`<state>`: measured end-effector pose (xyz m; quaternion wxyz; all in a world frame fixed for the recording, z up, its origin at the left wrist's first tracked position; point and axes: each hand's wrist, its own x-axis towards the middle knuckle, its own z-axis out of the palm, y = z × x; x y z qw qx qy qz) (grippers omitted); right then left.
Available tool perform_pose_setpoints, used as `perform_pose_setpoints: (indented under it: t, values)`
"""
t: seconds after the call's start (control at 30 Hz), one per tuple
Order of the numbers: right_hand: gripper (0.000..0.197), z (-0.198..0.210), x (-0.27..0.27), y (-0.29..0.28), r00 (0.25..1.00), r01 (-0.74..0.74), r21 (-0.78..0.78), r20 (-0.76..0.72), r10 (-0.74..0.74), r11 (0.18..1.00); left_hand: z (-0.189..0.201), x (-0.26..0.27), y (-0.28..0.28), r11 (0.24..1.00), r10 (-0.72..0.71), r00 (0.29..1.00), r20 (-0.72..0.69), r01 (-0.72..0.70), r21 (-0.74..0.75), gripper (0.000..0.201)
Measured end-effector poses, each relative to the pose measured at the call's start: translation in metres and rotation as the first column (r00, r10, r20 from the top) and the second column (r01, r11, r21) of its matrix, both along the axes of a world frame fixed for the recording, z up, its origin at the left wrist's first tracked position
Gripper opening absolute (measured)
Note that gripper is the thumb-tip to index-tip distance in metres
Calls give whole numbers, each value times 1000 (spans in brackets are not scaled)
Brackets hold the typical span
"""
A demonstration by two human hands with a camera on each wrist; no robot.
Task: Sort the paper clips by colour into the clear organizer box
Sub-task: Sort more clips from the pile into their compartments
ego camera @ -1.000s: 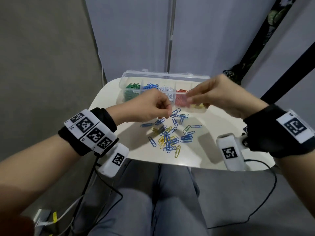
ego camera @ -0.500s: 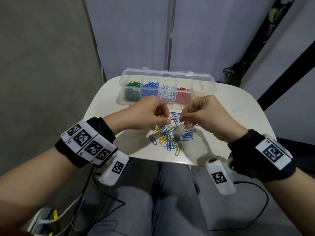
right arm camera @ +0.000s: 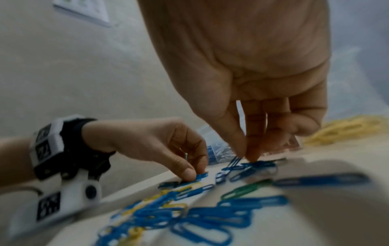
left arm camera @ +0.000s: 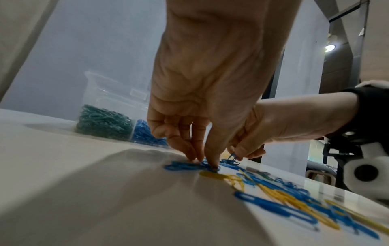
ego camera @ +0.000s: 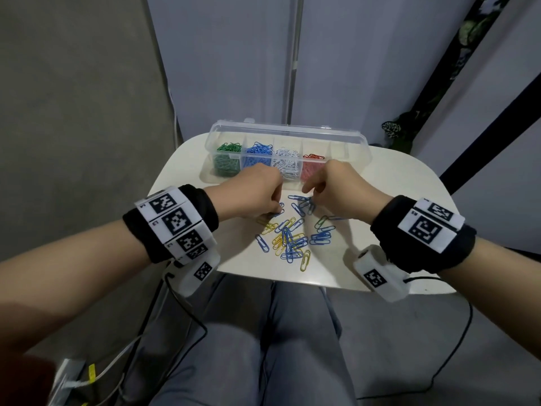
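Blue clip (right arm camera: 201, 176) pinched flat by left hand (ego camera: 257, 194) fingertips, another blue clip (right arm camera: 233, 162) lifted between pinching right hand (ego camera: 336, 190) fingertips, loose clips (ego camera: 292, 238) scattered beneath both

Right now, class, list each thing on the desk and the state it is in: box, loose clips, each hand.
Organizer box: open, lid tipped back, clips sorted by colour inside.
Loose clips: scattered on the table, mostly blue and yellow, one green.
Left hand: fingers pinching a blue clip on the table.
Right hand: fingers pinching a blue clip, tilting it up.
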<state>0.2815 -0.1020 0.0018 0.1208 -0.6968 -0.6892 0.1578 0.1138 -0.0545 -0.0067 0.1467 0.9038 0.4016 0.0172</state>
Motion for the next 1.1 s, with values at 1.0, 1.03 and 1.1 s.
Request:
perform_pose_setpoints:
  t: [1.0, 1.03, 1.1]
  values:
    - [21, 0, -29, 7, 938, -242, -26, 249, 241, 970, 6, -4, 1, 982, -183, 965, -189, 189, 17, 31]
    - [20, 0, -29, 8, 941, -235, -39, 240, 238, 971, 7, -5, 1, 979, -194, 963, -186, 202, 26, 33]
    - [18, -2, -28, 10, 954, -198, -63, 217, 207, 978, 7, -6, 1, 977, -202, 962, -185, 212, 36, 32]
